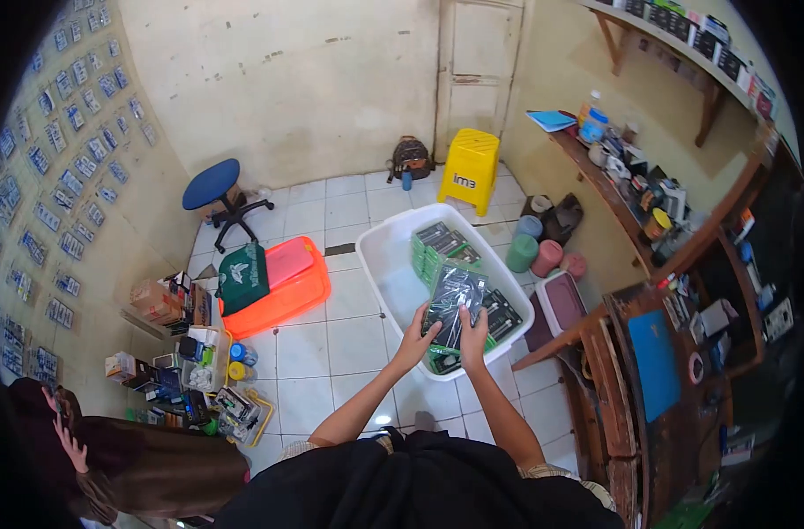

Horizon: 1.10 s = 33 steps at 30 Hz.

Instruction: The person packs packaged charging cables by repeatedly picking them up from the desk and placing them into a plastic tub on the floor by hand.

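Observation:
Both my hands hold a dark, plastic-wrapped pack [456, 295] with green edges over a large white tub [387, 286]. My left hand [417, 338] grips its lower left side, and my right hand [474, 338] grips the lower right side, thumbs on top. Inside the tub, green-edged boxes [437, 244] are stacked behind the pack. More of these boxes [505, 316] lie to the right, near my right hand. The pack and my hands hide part of the tub's contents.
An orange lid [318, 295] with a green bag [243, 280] lies on the floor at left. A yellow stool [469, 167] stands behind the tub. Boxes and baskets [199, 353] are at lower left, beside another person [146, 458]. A wooden desk [621, 388] is at right.

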Each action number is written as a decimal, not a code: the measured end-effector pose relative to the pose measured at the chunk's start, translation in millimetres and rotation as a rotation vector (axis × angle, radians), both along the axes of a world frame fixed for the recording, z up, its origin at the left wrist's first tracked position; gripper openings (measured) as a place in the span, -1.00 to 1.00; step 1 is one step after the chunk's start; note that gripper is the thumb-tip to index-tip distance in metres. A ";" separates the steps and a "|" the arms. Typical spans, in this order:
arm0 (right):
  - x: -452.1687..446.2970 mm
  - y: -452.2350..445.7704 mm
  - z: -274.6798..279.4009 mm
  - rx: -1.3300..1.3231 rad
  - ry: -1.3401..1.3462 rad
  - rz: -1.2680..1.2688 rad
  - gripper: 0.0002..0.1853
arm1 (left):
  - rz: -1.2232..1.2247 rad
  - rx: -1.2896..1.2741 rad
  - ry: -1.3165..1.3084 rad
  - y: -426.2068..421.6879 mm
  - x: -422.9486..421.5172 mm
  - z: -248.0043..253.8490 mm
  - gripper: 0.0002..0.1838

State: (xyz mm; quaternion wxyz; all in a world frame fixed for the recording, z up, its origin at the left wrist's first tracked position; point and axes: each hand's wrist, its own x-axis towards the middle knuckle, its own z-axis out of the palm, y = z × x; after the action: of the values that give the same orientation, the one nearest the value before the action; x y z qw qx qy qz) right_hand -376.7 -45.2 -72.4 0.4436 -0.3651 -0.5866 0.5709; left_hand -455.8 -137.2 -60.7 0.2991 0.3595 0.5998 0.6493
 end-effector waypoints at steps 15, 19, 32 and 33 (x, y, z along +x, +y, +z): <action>-181.7 37.1 -52.7 -0.236 -0.011 -0.030 -0.62 | -0.055 -0.119 0.094 55.1 -207.0 -63.8 -0.56; -202.2 32.9 -79.6 -0.382 -0.080 -0.163 -0.59 | -0.199 -0.190 0.096 81.1 -237.7 -79.3 -0.56; -204.1 41.2 -219.6 -0.674 -0.066 -0.509 -0.48 | -0.571 -0.550 0.142 146.1 -260.4 -239.4 -0.54; -206.8 41.1 -234.8 -0.740 -0.078 -0.540 -0.50 | -0.618 -0.625 0.180 147.8 -263.8 -254.0 -0.52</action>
State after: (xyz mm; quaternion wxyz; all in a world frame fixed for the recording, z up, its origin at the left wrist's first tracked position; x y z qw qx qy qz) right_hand -583.5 -4.1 -307.2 0.3940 -0.6599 -0.2435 0.5917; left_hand -719.7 10.6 -314.6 0.5197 0.4693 0.6554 0.2831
